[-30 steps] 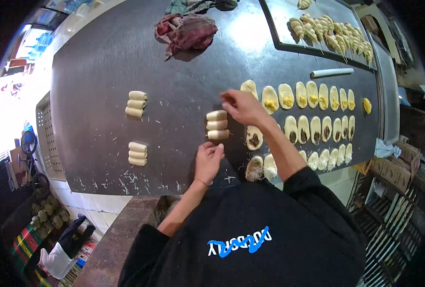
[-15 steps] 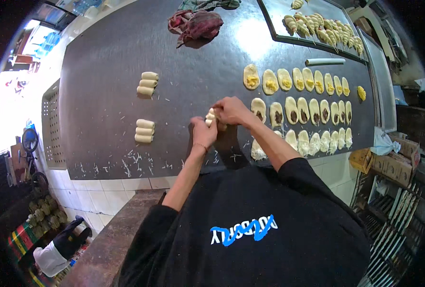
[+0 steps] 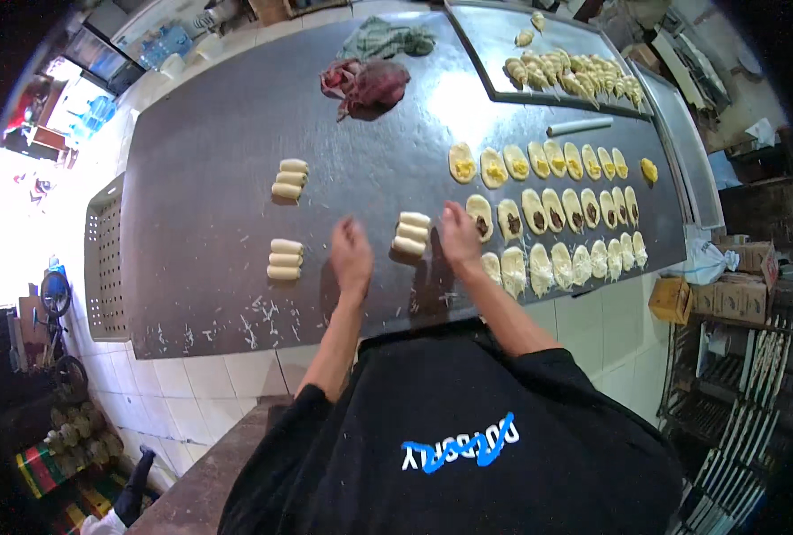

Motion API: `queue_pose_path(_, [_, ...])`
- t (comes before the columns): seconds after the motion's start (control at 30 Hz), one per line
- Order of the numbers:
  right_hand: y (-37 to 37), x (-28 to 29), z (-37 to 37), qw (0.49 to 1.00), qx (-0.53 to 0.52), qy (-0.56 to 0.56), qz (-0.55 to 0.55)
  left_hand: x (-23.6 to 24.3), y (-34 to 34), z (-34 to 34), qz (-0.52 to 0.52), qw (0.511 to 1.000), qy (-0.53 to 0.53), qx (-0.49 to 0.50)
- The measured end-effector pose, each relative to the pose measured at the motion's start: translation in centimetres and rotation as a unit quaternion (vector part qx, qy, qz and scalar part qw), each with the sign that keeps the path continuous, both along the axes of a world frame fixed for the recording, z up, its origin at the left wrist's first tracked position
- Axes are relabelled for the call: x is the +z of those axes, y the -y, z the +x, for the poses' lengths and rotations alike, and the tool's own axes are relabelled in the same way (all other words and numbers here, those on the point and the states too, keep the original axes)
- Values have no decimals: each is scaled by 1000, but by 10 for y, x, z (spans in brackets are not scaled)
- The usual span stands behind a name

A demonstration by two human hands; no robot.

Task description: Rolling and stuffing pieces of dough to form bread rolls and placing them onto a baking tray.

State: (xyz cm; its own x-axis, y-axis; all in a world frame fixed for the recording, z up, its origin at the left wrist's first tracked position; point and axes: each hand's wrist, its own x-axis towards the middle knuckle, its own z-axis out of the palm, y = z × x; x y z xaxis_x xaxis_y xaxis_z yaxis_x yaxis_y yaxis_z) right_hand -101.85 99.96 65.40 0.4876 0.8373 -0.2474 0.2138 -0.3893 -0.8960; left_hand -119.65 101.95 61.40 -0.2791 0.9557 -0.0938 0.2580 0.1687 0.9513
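Observation:
My left hand (image 3: pixel 351 257) is left of a stack of three pale dough rolls (image 3: pixel 411 233), loosely bent and holding nothing. My right hand (image 3: pixel 460 239) hovers just right of that stack, also empty. Two more stacks of three rolls lie farther left, an upper one (image 3: pixel 289 179) and a lower one (image 3: pixel 285 259). At the right, flattened dough ovals lie in three rows: with yellow filling (image 3: pixel 494 168), with dark brown filling (image 3: pixel 534 210) and with white shreds (image 3: pixel 539 267). A small yellow lump (image 3: pixel 649 170) lies beyond the top row.
On the steel table (image 3: pixel 200 160) are red (image 3: pixel 365 86) and green (image 3: pixel 380 38) cloths, a white rod (image 3: pixel 580 127) and a tray (image 3: pixel 484 76) of coiled dough pieces. A perforated crate (image 3: pixel 107 267) adjoins the left edge. Another person's leg (image 3: pixel 138 486) shows at lower left.
Both my hands have drawn apart from the middle stack, which they were on half a second ago; it now sits free between them. The view has shifted slightly.

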Motion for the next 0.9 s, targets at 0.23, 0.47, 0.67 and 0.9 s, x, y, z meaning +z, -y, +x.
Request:
queue_pose_path(0.23, [-79,-17,10,866,459,170,-104,18,39,28,-190,919,344,-23])
queue_pose_path(0.47, [-64,-8,-72,834,544,82,-39,0,49,-86,-256,925,276,-59])
queue_pose_path(0.67, [-65,23,48,912,406,53,-6,61,16,-31,-185,969,52,-157])
queue_pose_path(0.9, [-169,16,181,915,174,363,-38,46,-162,142,131,937,-200,-255])
